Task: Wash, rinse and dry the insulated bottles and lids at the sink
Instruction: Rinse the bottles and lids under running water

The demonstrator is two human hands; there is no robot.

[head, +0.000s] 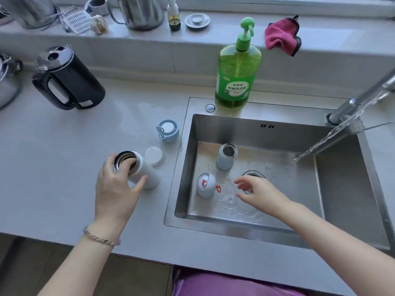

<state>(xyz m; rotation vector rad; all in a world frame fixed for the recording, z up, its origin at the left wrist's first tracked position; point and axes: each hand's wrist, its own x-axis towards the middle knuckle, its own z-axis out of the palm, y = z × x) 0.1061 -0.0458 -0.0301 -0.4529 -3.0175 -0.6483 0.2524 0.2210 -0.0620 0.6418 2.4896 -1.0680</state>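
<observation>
White cylindrical insulated bottle (142, 170), its steel mouth uncapped, is on the grey counter (64, 167) just left of the stainless steel sink (245, 130). The person's left hand (116, 189) grips it near the mouth, fingers and thumb curled round the body. A round white lid (154, 155) lies on the counter just beside the bottle, and a pale blue lid with a loop handle (167, 130) sits further back.

Inside the sink, a short pale blue open bottle (226, 158) stands upright, and a pale grey domed bottle with an orange tab (206, 185) stands nearer the front. The right hand (256, 191) hovers over the wet basin beside the drain (253, 173), fingers spread and holding nothing.

Water (320, 144) pours from the chrome tap (359, 99) into the basin. A green pump bottle of dish soap (237, 69) stands on the sink's back rim.
</observation>
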